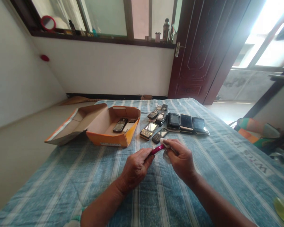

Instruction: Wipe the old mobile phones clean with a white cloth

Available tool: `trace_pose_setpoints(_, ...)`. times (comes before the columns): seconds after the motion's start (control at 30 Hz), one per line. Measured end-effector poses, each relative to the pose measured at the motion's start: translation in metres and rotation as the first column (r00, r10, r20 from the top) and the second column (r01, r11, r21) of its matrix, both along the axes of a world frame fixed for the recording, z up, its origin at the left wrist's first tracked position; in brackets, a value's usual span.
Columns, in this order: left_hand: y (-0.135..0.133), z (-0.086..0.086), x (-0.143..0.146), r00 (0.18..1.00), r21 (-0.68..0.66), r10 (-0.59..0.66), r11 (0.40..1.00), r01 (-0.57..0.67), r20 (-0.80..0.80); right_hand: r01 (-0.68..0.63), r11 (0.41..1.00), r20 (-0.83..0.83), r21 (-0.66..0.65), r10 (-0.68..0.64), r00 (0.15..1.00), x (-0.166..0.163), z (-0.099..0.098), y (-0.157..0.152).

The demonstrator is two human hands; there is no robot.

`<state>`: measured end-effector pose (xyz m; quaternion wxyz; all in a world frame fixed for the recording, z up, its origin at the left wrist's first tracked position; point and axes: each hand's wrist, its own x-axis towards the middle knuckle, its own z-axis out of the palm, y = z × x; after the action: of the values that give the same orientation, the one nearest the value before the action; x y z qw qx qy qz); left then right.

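Seen edge-on above the bed is a slim, glossy magenta mobile phone (pixel 158 149). My left hand (pixel 137 165) pinches its near left end between thumb and fingers. At the other end, my right hand (pixel 181 159) is closed on a crumpled white tissue (pixel 166 154), which presses against the phone's edge. Just beyond the hands lie a gold-edged phone (pixel 149 130) and a dark keypad phone (pixel 160 135). The face of the magenta phone is hidden from this angle.
An orange cardboard box (pixel 109 138) with its lid folded open stands left, two phones (pixel 120 125) inside. Several older phones (pixel 161 116) are heaped behind my hands. Larger touchscreen phones (pixel 186 122) sit in a row to the right on the striped blue sheet (pixel 104 189).
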<state>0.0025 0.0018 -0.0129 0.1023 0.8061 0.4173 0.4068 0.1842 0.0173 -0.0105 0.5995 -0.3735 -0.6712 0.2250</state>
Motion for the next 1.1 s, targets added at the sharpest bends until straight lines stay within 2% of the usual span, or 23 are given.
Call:
trace_pose_setpoints(0.2,-0.005,0.01,0.007,0.999,0.043,-0.006,0.999,0.005,0.038,-0.023,0.988,0.138,0.151,0.002,0.99,-0.003,0.005,-0.006)
trace_pose_setpoints(0.37,-0.008,0.015,0.012,0.998,0.081,0.002,0.997,-0.006,0.058,-0.06,0.957,0.251,0.285,-0.014,0.968,-0.006,0.009,-0.012)
trace_pose_setpoints(0.57,-0.011,0.019,0.012,0.999,0.02,0.019,1.0,-0.02,0.049,-0.101,0.895,0.369,0.434,-0.075,0.927,-0.008,0.011,-0.018)
trace_pose_setpoints(0.73,-0.011,0.022,0.013,0.999,0.026,0.051,0.998,-0.052,0.006,-0.14,0.89,0.475,0.434,-0.094,0.875,-0.002,0.011,-0.016)
trace_pose_setpoints(0.9,-0.009,0.02,0.016,0.995,0.099,0.088,0.992,-0.084,-0.037,-0.073,0.921,0.525,0.382,-0.151,0.838,0.007,0.016,-0.009)
trace_pose_setpoints(1.1,-0.007,0.02,0.018,0.992,0.117,0.108,0.988,-0.1,-0.062,-0.076,0.925,0.57,0.373,-0.164,0.805,0.01,0.021,-0.008)
